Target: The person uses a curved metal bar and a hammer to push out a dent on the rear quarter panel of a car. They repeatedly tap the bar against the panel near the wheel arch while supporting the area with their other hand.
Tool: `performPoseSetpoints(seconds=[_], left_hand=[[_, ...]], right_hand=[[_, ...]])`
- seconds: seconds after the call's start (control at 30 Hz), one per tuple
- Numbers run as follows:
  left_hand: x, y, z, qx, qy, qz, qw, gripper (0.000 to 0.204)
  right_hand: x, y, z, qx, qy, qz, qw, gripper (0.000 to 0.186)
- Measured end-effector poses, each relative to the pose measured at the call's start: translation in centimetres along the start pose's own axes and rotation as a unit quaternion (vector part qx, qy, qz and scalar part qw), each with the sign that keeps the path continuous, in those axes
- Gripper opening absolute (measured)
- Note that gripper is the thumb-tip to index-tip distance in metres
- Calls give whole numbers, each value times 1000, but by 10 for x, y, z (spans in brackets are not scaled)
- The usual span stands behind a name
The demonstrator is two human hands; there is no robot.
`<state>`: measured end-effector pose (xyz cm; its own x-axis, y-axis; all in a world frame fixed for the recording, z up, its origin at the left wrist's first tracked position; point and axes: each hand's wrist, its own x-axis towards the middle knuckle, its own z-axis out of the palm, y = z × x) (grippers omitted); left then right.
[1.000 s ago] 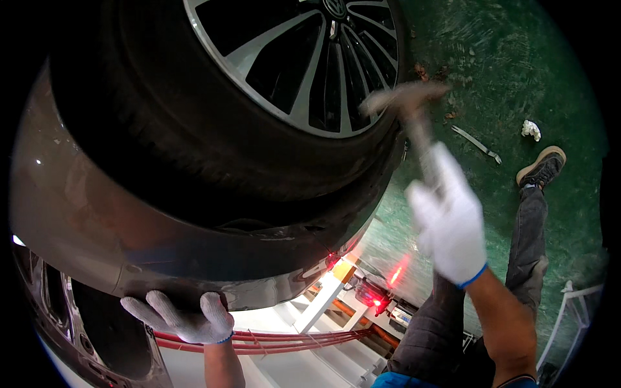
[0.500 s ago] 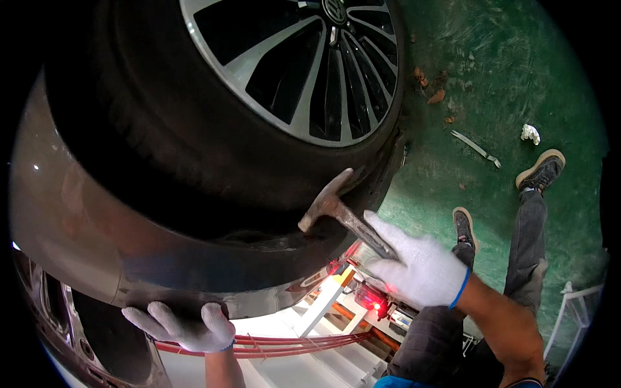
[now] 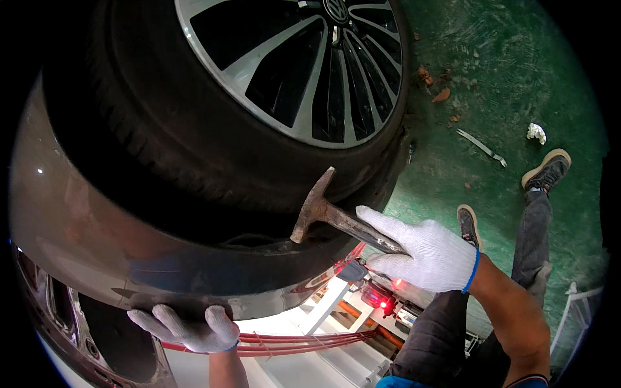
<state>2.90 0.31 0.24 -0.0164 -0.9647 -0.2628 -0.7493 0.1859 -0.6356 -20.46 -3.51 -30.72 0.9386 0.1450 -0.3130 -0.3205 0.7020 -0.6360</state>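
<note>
1. Only got the head view here, so starting with the right hand (image 3: 424,255): it's wearing a white glove and closing snugly around the handle of a hammer (image 3: 339,220).
2. The hammer is sticking out up and left from that hand. Its head is hanging in front of the dark edge of the wheel arch; can't tell whether it's touching.
3. The left hand (image 3: 191,330), gloved too, is sitting well off to the left of the right one and lower. It's spreading wide, thumb apart from the fingers, and pressing up at the lower edge of the grey panel (image 3: 162,271). Some fingertips are hiding in shadow.
4. Above both hands the tyre (image 3: 194,123) is filling a big chunk, with the silver-and-black rim (image 3: 305,119) showing inside it.
5. Up and right of the right hand, a metal bar (image 3: 482,147) is lying on the green floor (image 3: 517,77), and a white scrap (image 3: 536,133) is lying just beyond it.
</note>
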Motion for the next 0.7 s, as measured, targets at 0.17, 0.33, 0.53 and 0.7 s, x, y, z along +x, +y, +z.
performPoseSetpoints(seconds=[0.17,0.33,0.53,0.7], left_hand=[[-7,-14,-6,29,-26,76,996,63],[2,-6,-2,4,-36,74,997,63],[-3,-7,-7,4,-44,60,997,65],[0,4,-4,-29,-18,7,999,59]], right_hand=[[6,11,-21,166,273,-72,945,73],[5,7,2,-22,139,-66,988,73],[0,0,-28,76,178,-77,978,73],[17,8,-17,105,288,-87,948,69]])
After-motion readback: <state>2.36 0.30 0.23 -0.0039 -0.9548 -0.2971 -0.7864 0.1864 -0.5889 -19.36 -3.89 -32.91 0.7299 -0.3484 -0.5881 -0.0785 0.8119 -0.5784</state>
